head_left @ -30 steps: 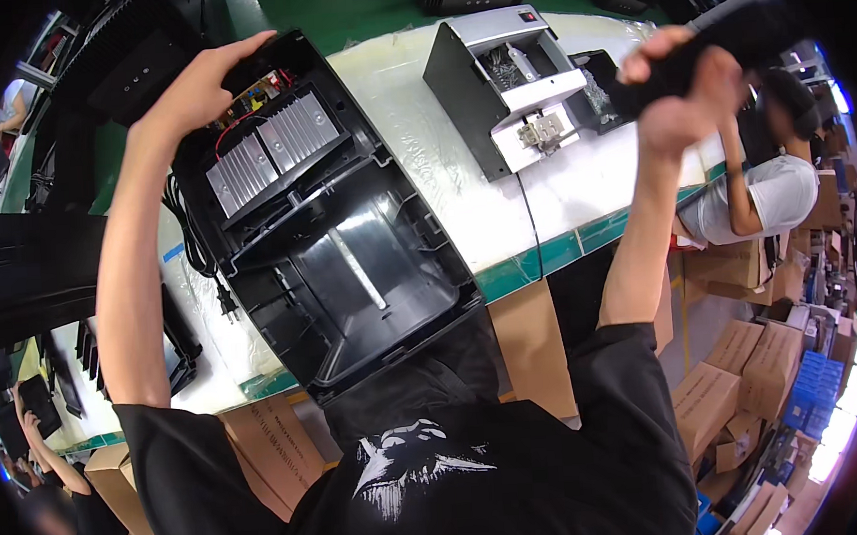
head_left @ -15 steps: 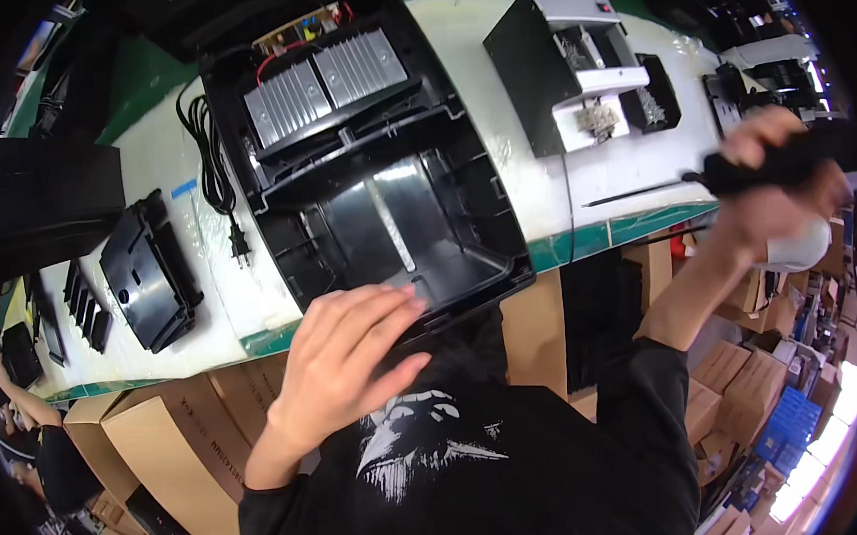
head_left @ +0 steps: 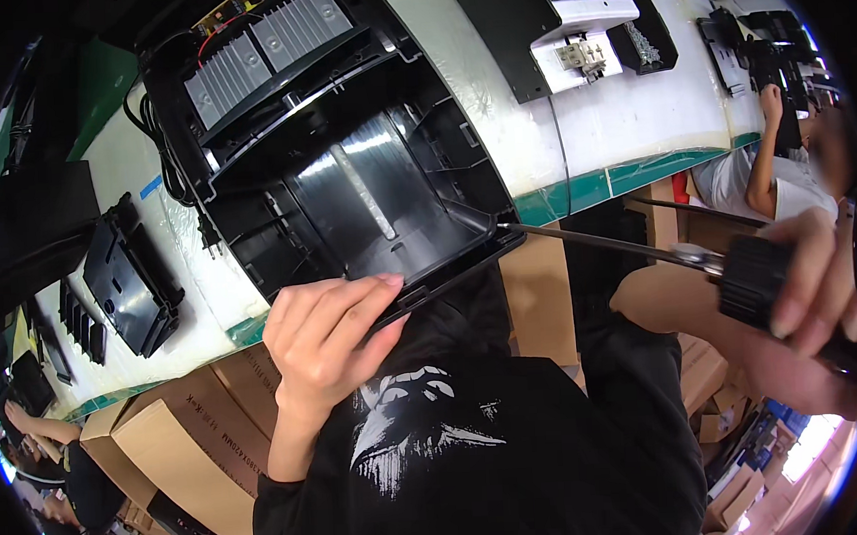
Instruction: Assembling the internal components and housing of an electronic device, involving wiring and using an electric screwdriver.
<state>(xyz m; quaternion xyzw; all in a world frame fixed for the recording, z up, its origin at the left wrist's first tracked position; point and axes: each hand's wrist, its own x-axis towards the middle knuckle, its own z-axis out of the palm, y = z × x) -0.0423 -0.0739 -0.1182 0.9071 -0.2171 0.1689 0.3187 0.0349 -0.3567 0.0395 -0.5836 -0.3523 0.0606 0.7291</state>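
In front of me lies an open black plastic housing, turned slightly on the bench, with two ribbed silver heat sinks in its far part. My left hand pinches the housing's near rim, fingers over the top and thumb below. Off to the right, my right hand is closed round a black power screwdriver with a long thin bit. The bit points left, and its tip is at the housing's near right corner; whether it touches a screw I cannot make out.
A black cord and a black plastic panel lie left of the housing. Right of it stand a screw dispenser and a black tray of screws. Cardboard boxes stand below the bench edge. Another person is at the right.
My right hand has brought the screwdriver down, its bit now reaching the housing's corner. My left thumb has closed in under the rim. In view, the housing has shifted left and up.
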